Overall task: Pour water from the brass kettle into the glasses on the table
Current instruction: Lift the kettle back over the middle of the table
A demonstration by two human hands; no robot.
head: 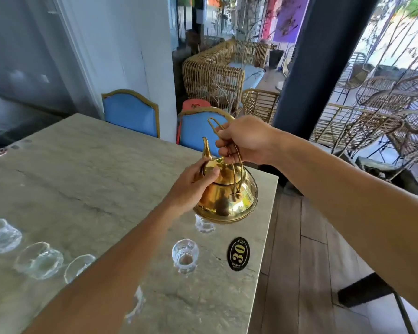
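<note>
A shiny brass kettle (227, 196) hangs above the right end of the stone table (87, 179), spout pointing away from me. My right hand (244, 141) grips its tall wire handle from above. My left hand (191, 186) rests on the lid and shoulder of the kettle. One small clear glass (204, 225) stands just under the kettle's near edge, partly hidden by it. Another glass (185, 255) stands closer to me. Several more glasses (39, 260) line the left part of the table, some hidden behind my left forearm.
A black oval plaque with the number 30 (238, 254) lies near the table's right edge. Two blue padded chairs (130, 112) stand at the far side. Rattan chairs (212, 78) and a dark pillar (323, 56) are beyond; wooden floor (299, 261) lies to the right.
</note>
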